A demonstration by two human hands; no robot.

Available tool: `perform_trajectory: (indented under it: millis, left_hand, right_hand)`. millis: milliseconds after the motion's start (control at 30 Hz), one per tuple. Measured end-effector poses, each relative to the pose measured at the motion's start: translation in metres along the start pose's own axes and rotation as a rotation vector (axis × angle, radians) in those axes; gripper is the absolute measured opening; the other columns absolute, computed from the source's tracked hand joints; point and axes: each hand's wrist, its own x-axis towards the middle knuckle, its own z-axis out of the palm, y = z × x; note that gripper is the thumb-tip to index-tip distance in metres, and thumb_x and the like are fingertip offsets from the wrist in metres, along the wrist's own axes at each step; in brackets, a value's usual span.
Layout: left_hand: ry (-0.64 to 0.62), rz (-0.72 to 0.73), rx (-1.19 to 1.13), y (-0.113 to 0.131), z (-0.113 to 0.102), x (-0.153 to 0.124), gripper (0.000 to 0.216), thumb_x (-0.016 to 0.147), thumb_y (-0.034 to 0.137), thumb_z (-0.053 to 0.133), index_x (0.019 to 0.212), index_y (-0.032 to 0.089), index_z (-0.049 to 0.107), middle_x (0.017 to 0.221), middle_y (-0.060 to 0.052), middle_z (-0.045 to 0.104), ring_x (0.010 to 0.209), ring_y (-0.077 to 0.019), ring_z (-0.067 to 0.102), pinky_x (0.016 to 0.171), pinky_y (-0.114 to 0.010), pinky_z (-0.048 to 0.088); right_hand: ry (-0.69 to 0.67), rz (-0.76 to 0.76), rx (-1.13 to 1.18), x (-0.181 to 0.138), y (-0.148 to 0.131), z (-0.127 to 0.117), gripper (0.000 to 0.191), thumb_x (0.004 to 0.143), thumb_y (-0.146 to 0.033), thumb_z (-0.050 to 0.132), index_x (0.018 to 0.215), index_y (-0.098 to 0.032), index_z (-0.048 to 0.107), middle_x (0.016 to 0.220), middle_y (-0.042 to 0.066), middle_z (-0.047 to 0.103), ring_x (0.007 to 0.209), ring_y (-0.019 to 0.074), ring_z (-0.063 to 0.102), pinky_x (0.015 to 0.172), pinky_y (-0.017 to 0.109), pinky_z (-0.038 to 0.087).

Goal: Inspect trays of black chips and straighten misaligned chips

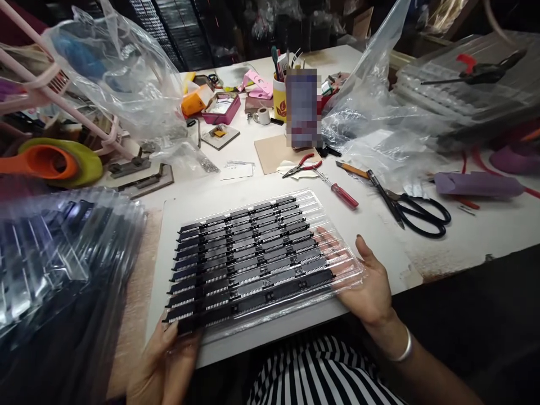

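Observation:
A clear plastic tray (315,207) is held tilted over the front of the table, between my two hands. Rows of narrow black parts (253,247) with comb-like metal pins lie in its grooves; they look like electrical connectors. My left hand (162,360) grips the tray's near left corner, thumb on top and fingers mostly hidden below. Under the right end is my right hand (369,289), its fingers showing through the plastic and its thumb raised beside the edge. A white board (169,216) lies beneath the tray.
Stacked clear trays (71,253) stand close at left. Beyond the tray lie red-handled pliers (310,163), a screwdriver (343,194), a pencil-like stick (352,169) and black-handled scissors (424,214). Plastic bags (122,73), a yellow mug (279,98) and another tray stack (464,84) stand farther back.

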Motion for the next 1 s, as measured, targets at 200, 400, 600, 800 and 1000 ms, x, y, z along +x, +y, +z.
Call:
perform_trajectory:
  millis: [200,400,600,800,1000]
  left_hand:
    - [-0.027,-0.034,0.009,-0.001,-0.015,0.005,0.047,0.083,0.016,0.052,0.126,0.033,0.055,0.123,0.001,0.065,0.119,-0.0208,0.055,0.096,-0.032,0.05]
    - [-0.06,-0.059,-0.017,-0.001,-0.019,0.007,0.047,0.082,0.016,0.049,0.127,0.03,0.055,0.129,-0.001,0.061,0.121,-0.0215,0.054,0.095,-0.033,0.051]
    - [-0.043,-0.055,-0.034,0.0,-0.016,0.005,0.049,0.08,0.014,0.049,0.126,0.031,0.056,0.13,-0.001,0.06,0.121,-0.0206,0.053,0.093,-0.03,0.051]
    - [-0.049,-0.039,-0.042,0.001,-0.014,0.003,0.05,0.08,0.013,0.049,0.127,0.03,0.055,0.131,-0.002,0.059,0.123,-0.0226,0.051,0.089,-0.031,0.054]
    - [-0.097,-0.036,-0.088,-0.001,-0.017,0.006,0.051,0.081,0.013,0.049,0.129,0.03,0.054,0.129,-0.003,0.061,0.121,-0.0222,0.054,0.089,-0.031,0.054]
  right_hand:
    - [-0.009,0.056,-0.108,0.0,0.0,-0.001,0.05,0.097,-0.044,0.033,0.137,-0.019,0.046,0.138,0.005,0.051,0.128,0.021,0.046,0.112,0.044,0.03]
    - [0.026,0.008,-0.176,0.003,0.001,-0.005,0.046,0.098,-0.041,0.032,0.133,-0.019,0.051,0.143,0.002,0.046,0.133,0.0178,0.04,0.114,0.039,0.028]
    - [0.018,-0.009,-0.187,0.003,0.003,-0.005,0.047,0.097,-0.043,0.033,0.135,-0.019,0.049,0.148,0.0,0.038,0.137,0.0178,0.033,0.115,0.037,0.027]
    - [-0.015,-0.008,-0.165,0.0,0.004,-0.001,0.048,0.097,-0.043,0.031,0.137,-0.02,0.046,0.15,-0.001,0.035,0.137,0.0208,0.032,0.115,0.042,0.026]
    - [0.035,-0.013,-0.204,0.001,0.005,-0.003,0.048,0.096,-0.044,0.035,0.138,-0.022,0.044,0.15,-0.002,0.034,0.138,0.0195,0.031,0.115,0.041,0.025]
